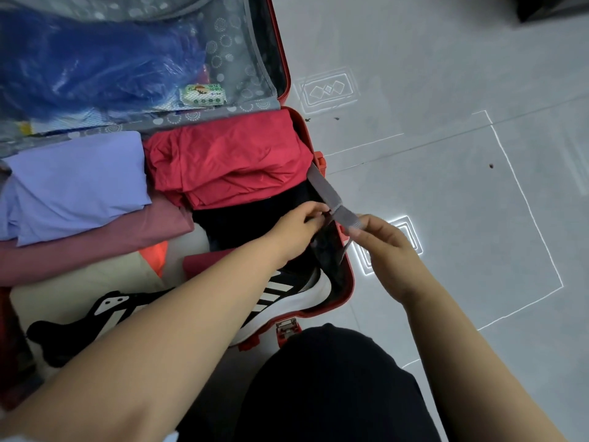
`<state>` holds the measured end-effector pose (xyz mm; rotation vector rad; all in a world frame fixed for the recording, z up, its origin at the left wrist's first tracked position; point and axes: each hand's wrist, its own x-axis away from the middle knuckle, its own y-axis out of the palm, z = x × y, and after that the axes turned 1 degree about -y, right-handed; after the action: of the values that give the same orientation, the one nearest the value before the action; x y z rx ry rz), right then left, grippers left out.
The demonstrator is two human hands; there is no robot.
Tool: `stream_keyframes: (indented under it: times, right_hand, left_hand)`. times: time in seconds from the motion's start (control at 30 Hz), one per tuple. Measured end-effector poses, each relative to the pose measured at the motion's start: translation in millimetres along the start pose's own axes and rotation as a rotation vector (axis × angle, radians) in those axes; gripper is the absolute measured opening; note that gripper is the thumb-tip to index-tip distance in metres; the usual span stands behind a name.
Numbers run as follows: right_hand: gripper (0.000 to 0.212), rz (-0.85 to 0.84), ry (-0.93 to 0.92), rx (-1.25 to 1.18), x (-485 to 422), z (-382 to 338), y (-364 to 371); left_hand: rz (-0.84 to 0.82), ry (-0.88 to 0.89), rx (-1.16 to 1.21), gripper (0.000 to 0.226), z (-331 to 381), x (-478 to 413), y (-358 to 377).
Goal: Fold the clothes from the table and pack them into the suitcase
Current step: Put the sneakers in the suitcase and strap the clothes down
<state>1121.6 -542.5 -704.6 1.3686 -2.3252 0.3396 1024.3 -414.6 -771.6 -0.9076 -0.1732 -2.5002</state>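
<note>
Two bare forearms reach up from the bottom of the frame over a dark-clothed knee (334, 387). At centre right, the left hand (298, 224) and right hand (389, 247) both pinch a grey strap (322, 186) that runs from the right rim of the open red suitcase (349, 282). Folded clothes fill the suitcase: a red garment (229, 161), a lilac garment (73, 186) on a pink garment (95, 240), and a black garment (248, 224). A black striped sneaker (280, 295) lies under the left arm. Grey floor (446, 154) fills the right.
</note>
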Motion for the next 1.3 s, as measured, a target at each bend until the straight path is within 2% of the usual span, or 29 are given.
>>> stream_keyframes:
  times: [0.07, 0.13, 0.2, 0.27, 0.33, 0.4, 0.5, 0.57, 0.7, 0.77, 0.87, 1.0, 1.1, 1.17, 1.23, 1.3]
  right_hand:
    - [0.014, 0.076, 0.016, -0.051, -2, -4, -1]
    - [0.014, 0.126, 0.033, -0.054, -4, -4, -2]
    - [0.015, 0.151, 0.054, -0.045, -7, -3, -2]
    - [0.022, 0.201, 0.067, -0.084, -9, -1, -5]
    - [0.028, 0.297, 0.081, -0.146, -11, 1, -9]
    - [0.018, 0.409, 0.109, -0.175, -14, 2, -12]
    - [0.021, 0.458, 0.153, -0.093, -21, 1, -10]
    - [0.032, 0.406, 0.159, 0.076, -27, -4, -4]
    - [0.037, 0.217, 0.057, 0.54, -38, -25, 23]
    - [0.046, 0.1, -0.085, 0.715, -43, -43, 43]
    - [0.043, -0.145, -0.293, 0.896, -47, -72, 81]
    - [0.052, -0.441, -0.409, 1.147, -49, -82, 137]
    - [0.061, -0.548, -0.456, 1.306, -46, -73, 175]
    - [0.062, -0.539, -0.485, 1.397, -45, -71, 196]
    - [0.053, -0.48, -0.534, 1.431, -49, -73, 212]
    - [0.035, -0.432, -0.572, 1.374, -55, -75, 226]
  left_hand:
    - [-0.04, 0.037, -0.156, 0.047, -6, -1, 1]
    - [-0.02, 0.024, -0.278, 0.055, -4, -1, 5]
    - [0.037, 0.024, -0.386, 0.049, 2, 1, 12]
    - [0.116, 0.039, -0.476, 0.035, 4, -2, 17]
    - [0.15, 0.076, -0.434, 0.019, 1, -2, 15]
    - [0.049, 0.126, -0.282, 0.01, 1, 4, 6]
    - [-0.114, 0.171, -0.168, 0.008, 15, 23, -24]
    - [-0.164, 0.17, -0.208, 0.007, 26, 39, -53]
    - [-0.156, 0.138, -0.386, 0.009, 32, 68, -113]
    - [-0.084, 0.146, -0.528, 0.006, 29, 84, -140]
    - [0.041, 0.139, -0.813, 0.014, 24, 112, -172]
    - [0.213, 0.135, -0.94, 0.011, 9, 145, -199]
    - [0.314, 0.163, -0.793, 0.016, -4, 161, -204]
    - [0.378, 0.212, -0.639, 0.019, -11, 168, -201]
    - [0.407, 0.282, -0.515, 0.021, -16, 171, -199]
    - [0.39, 0.344, -0.455, 0.027, -18, 174, -201]
